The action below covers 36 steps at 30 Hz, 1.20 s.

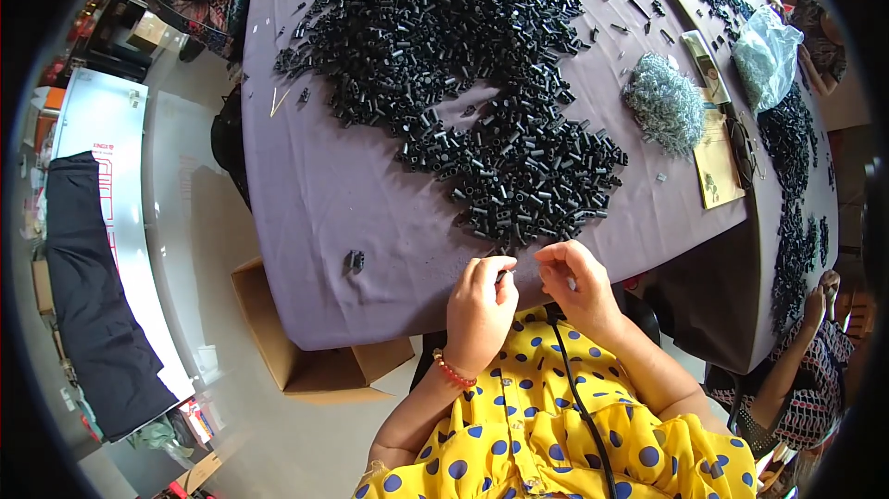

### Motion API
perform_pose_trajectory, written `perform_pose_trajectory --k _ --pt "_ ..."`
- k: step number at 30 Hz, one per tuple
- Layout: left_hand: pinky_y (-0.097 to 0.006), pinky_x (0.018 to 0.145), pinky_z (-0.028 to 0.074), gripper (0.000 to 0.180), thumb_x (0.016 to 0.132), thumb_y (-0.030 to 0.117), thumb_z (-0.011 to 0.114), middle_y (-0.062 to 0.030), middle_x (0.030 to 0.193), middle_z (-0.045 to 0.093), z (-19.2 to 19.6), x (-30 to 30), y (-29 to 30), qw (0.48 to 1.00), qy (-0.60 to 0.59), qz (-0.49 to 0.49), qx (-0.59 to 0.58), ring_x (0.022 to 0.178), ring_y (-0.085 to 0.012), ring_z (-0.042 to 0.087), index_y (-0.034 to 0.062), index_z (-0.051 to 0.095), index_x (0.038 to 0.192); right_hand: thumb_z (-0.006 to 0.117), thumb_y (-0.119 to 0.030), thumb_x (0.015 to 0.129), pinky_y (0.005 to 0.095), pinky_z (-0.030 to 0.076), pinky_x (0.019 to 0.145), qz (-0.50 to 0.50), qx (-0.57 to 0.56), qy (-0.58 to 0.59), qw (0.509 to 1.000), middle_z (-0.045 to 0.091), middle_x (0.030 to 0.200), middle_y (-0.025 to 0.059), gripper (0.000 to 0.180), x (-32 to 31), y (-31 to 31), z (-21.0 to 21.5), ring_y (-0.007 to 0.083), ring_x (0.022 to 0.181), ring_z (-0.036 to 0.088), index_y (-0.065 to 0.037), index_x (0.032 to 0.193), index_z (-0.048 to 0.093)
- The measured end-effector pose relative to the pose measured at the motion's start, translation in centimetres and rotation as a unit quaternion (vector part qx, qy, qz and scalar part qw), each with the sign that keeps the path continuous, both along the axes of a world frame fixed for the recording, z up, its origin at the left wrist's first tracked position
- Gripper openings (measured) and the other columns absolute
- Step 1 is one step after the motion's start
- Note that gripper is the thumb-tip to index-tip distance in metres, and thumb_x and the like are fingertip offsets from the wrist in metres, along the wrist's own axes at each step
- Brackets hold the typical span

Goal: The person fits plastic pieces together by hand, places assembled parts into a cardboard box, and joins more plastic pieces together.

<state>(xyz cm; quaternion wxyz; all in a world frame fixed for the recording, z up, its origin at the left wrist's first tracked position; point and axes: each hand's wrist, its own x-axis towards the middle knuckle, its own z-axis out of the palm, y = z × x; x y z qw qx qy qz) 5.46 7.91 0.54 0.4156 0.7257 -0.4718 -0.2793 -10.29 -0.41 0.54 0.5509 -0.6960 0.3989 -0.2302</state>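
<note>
My left hand (482,300), with a red bead bracelet at the wrist, is closed in a pinch at the table's near edge. A small black tubular piece (503,275) shows between its thumb and forefinger. Close by on the right, my right hand (582,288) has its fingers curled toward the thumb. Something small and pale seems to sit in them, too small to name. Just beyond both hands spreads a big pile of small black tubular pieces (537,184). A heap of small clear pieces (663,103) lies to the right.
A grey-purple cloth covers the table (370,221). A few black pieces (356,261) lie apart at left. An open cardboard box (324,369) stands below the edge. Yellow card (719,161) and glasses (743,149) lie right. Other people sit around, one hand (829,288) at far right.
</note>
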Motion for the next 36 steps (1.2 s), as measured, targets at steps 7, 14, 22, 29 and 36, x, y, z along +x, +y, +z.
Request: perform_pose_trajectory --k 7,14,22,29,36 --pt "-0.039 0.079 0.056 0.021 0.093 0.005 0.064 -0.0127 0.103 0.067 0.3 0.4 0.6 0.996 -0.088 -0.013 0.001 0.093 -0.0327 0.067 0.0057 0.063 0.114 0.065 0.007 0.087 0.0301 0.05 0.063 0.01 -0.16 0.039 0.986 0.059 0.088 0.0097 0.021 -0.5 -0.4 0.1 0.0216 0.071 0.059 -0.001 0.107 0.063" --pt "-0.031 0.086 0.057 0.018 0.103 0.012 0.058 -0.0112 0.12 0.068 1.0 1.7 1.6 0.91 0.408 0.035 0.06 0.102 -0.0189 0.07 0.002 0.06 0.118 0.061 0.008 0.092 0.024 0.048 0.067 0.016 -0.092 0.011 0.996 0.056 0.087 0.0039 0.015 -0.5 -0.5 0.3 0.0128 0.077 0.057 0.0 0.104 0.063" --pt "-0.028 0.084 0.056 0.023 0.103 0.015 0.059 -0.0072 0.114 0.068 -0.2 2.4 1.9 0.765 0.643 -0.015 0.002 0.103 -0.0162 0.067 0.0046 0.06 0.124 0.062 0.003 0.097 0.0219 0.049 0.073 -0.014 0.214 -0.131 0.968 0.058 0.097 -0.0005 0.012 0.4 -0.1 2.2 0.0056 0.085 0.058 -0.001 0.108 0.062" --pt "-0.029 0.084 0.057 0.024 0.102 0.013 0.06 -0.0082 0.114 0.07 -0.1 2.4 1.4 0.705 0.709 0.008 -0.012 0.104 -0.0183 0.069 0.0052 0.061 0.124 0.068 0.006 0.09 0.0262 0.05 0.074 -0.007 0.023 -0.122 0.992 0.063 0.098 0.0034 0.015 1.0 0.1 2.1 0.0132 0.088 0.061 -0.002 0.102 0.067" --pt "-0.031 0.09 0.057 0.019 0.102 0.013 0.061 -0.0076 0.114 0.07 0.8 1.5 0.7 0.72 0.693 0.029 -0.002 0.106 -0.0183 0.068 0.0063 0.061 0.12 0.072 0.009 0.082 0.0314 0.054 0.069 0.005 -0.159 -0.057 0.986 0.066 0.093 0.0083 0.023 2.0 -0.1 3.6 0.0236 0.087 0.064 -0.004 0.101 0.068"
